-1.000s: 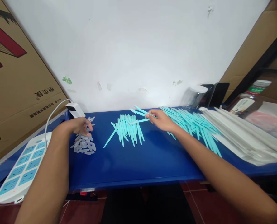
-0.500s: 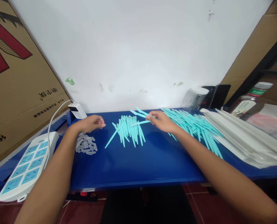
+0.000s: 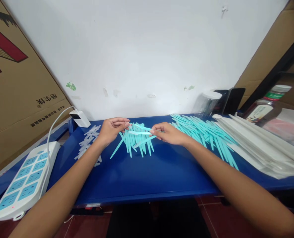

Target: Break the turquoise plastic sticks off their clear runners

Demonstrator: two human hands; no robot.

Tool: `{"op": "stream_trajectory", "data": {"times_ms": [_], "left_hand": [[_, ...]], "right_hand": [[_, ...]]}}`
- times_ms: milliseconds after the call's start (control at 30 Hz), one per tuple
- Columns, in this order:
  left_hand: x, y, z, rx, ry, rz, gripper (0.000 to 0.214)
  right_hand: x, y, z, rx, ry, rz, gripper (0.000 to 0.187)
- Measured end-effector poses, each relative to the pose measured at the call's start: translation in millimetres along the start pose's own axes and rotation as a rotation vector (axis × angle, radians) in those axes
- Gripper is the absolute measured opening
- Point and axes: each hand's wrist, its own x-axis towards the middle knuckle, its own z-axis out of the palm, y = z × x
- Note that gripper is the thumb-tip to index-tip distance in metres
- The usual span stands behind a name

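Over a small pile of turquoise plastic sticks (image 3: 137, 142) on the blue table (image 3: 149, 178), my two hands meet. My right hand (image 3: 166, 133) pinches a few turquoise sticks (image 3: 143, 130) that point left. My left hand (image 3: 112, 129) has its fingers closed at the left tip of one of those sticks; a small clear cap may be between them, but I cannot make it out. A heap of small clear caps (image 3: 88, 143) lies to the left, partly hidden by my left forearm. A larger spread of turquoise sticks (image 3: 206, 135) lies to the right.
A white power strip (image 3: 22, 180) with a cable and a white charger (image 3: 79, 118) sit at the left edge. Cardboard boxes (image 3: 15, 92) lean at left. White flat packets (image 3: 258, 145), a clear jar (image 3: 207, 102), a dark phone (image 3: 233, 99) and a bottle (image 3: 263, 105) crowd the right.
My left hand left the clear caps and moved right to the tip of the sticks. My right hand drew its sticks a little left and toward me.
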Motion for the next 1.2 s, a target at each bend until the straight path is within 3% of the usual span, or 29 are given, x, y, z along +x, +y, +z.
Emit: {"op": "stream_trajectory", "data": {"times_ms": [400,633,733,867,967,1067,1133,1200], "left_hand": [[-6,7,13.3,0.017,0.011,-0.004,0.046],[-18,11,29.1,0.028,0.025,0.007,0.043],[-16,13,27.3,0.061,-0.016,0.016,0.044],[-3,16,1.8,0.226,-0.032,0.083,0.054],[5,17,-31.7,0.737,0.088,0.129,0.051],[10,14,-64.2,1.247,0.049,-0.025,0.044],[11,9,-80.5,1.388,-0.024,-0.173,0.045],[13,4,-92.4,1.430,-0.085,-0.294,0.046]], "right_hand": [[0,-2,3,0.021,-0.039,-0.009,0.041],[1,-3,15,0.020,0.022,-0.039,0.044],[2,-2,18,0.005,0.012,-0.059,0.046],[3,0,11,-0.022,0.055,-0.071,0.045],[4,7,-9,-0.106,0.224,-0.054,0.044],[4,18,-39,-0.423,0.476,0.011,0.039],[0,23,-59,-0.737,0.578,0.172,0.034],[-5,26,-74,-0.949,0.573,0.387,0.036]]}}
